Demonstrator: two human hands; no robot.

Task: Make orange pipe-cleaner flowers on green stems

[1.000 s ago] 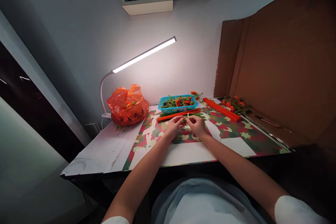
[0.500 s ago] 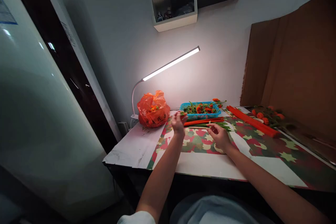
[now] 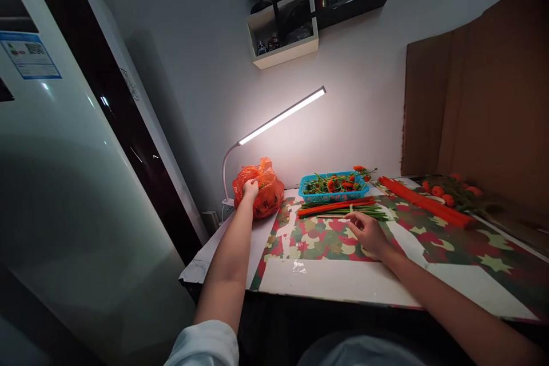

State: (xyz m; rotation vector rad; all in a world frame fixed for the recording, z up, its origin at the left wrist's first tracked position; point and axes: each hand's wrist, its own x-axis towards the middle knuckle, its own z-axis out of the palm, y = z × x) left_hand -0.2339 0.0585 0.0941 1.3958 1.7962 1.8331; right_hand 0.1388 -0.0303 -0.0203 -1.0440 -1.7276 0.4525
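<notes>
My left hand [image 3: 251, 189] is at the mouth of an orange plastic bag [image 3: 270, 201], its fingers curled and partly hidden. Whether it grips the bag or something inside does not show. Over the table's middle my right hand [image 3: 364, 231] is closed in a pinch. A thin pale stick [image 3: 330, 217] runs leftward from its fingertips. Just behind lie long red stems [image 3: 330, 206] and a bundle of green stems [image 3: 377, 213]. Farther back stands a blue basket [image 3: 315, 197] holding orange flowers with green stems.
A lit lamp [image 3: 281, 117] arches over the table from behind the bag. Thick red bundles [image 3: 429, 203] lie at the right, beside more orange flowers [image 3: 448, 199]. Brown cardboard [image 3: 480, 97] stands on the right. A refrigerator [image 3: 86, 183] is to the left.
My left hand has moved left from the table's middle to the bag; the small orange and green piece it held no longer shows. My right hand stays nearly in place. The view has shifted slightly.
</notes>
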